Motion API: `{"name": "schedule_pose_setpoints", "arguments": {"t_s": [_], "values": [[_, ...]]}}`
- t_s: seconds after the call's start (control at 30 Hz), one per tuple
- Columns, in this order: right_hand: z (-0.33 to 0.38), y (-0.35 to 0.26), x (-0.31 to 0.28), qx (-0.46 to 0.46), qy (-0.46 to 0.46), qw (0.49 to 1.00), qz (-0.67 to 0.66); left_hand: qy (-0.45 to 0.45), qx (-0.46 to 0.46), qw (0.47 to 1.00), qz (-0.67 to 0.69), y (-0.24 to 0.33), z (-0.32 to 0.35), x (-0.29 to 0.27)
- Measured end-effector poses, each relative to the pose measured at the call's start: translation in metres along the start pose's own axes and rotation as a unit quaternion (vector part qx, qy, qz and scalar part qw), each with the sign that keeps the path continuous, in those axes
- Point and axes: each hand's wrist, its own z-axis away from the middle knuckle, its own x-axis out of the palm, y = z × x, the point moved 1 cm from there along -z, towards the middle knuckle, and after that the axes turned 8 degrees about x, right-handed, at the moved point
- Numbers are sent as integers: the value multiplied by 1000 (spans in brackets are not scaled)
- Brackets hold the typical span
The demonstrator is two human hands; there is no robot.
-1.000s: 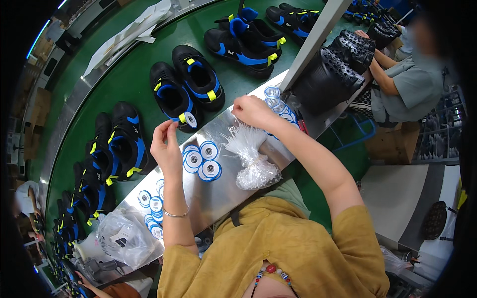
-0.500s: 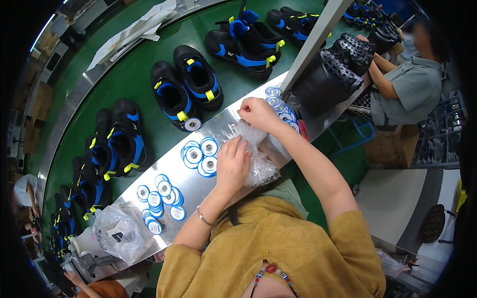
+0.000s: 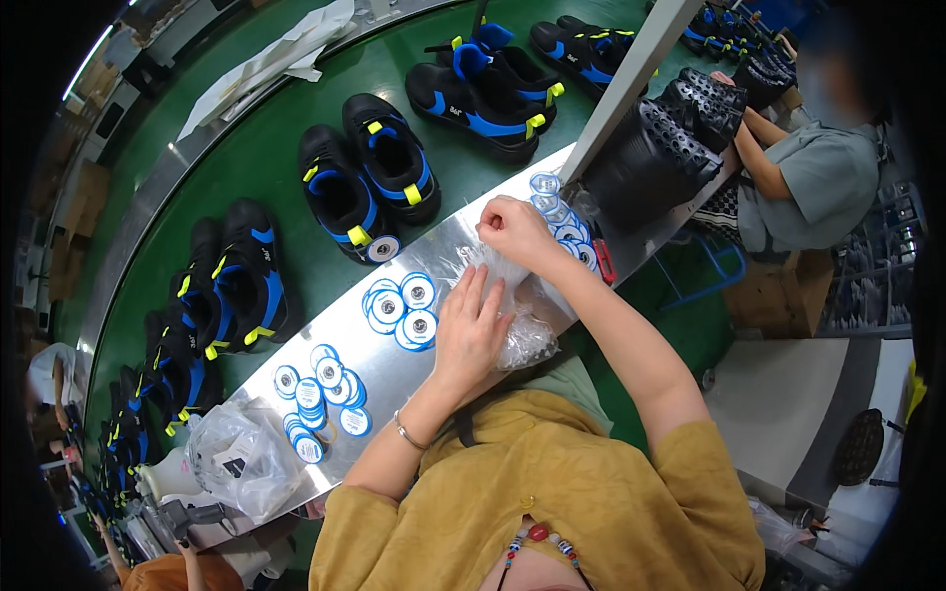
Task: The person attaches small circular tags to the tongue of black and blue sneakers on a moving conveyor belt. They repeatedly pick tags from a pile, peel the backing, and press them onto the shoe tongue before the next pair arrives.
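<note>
A bundle of thin, clear-white plastic strands (image 3: 477, 258) and a crinkled clear plastic bag (image 3: 527, 340) lie on the metal ledge (image 3: 379, 379) in front of me. My left hand (image 3: 473, 325) rests flat over the bundle and the bag's near side, fingers stretched out. Just beyond it, my right hand (image 3: 517, 231) is closed in a pinch at the strands' far end; what the fingertips hold is too small to tell. Round blue-rimmed white tags (image 3: 402, 307) are piled left of my left hand. More such tags (image 3: 564, 222) lie right of my right hand.
Black-and-blue shoes (image 3: 389, 163) stand in pairs on the green surface beyond the ledge. One round tag (image 3: 382, 249) lies by a shoe heel. A grey post (image 3: 631, 94) rises at the right, near a red-handled tool (image 3: 603, 264). A plastic bag (image 3: 241, 463) sits left; a co-worker (image 3: 818, 177) sits right.
My left hand has shifted slightly right across the bundle and bag. My right hand stays pinched in nearly the same place. At lower left, another person's arms have moved.
</note>
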Motion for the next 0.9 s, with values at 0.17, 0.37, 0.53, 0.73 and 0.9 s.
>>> {"name": "schedule_pose_setpoints", "arguments": {"t_s": [0.17,0.37,0.53,0.73,0.9], "values": [[0,-4,0,86,-51,961,-258,-17,4,1000,3,-4,5,11],[-14,-29,-27,148,-47,839,-521,-16,4,1000,11,-4,5,11],[1,-35,-36,164,-88,857,-481,43,-12,999,9,-9,9,-1],[20,-20,-48,213,-127,864,-438,80,-131,988,-21,-45,32,-53],[22,-23,-36,207,-159,872,-415,-41,-132,989,-52,-49,36,-59]]}}
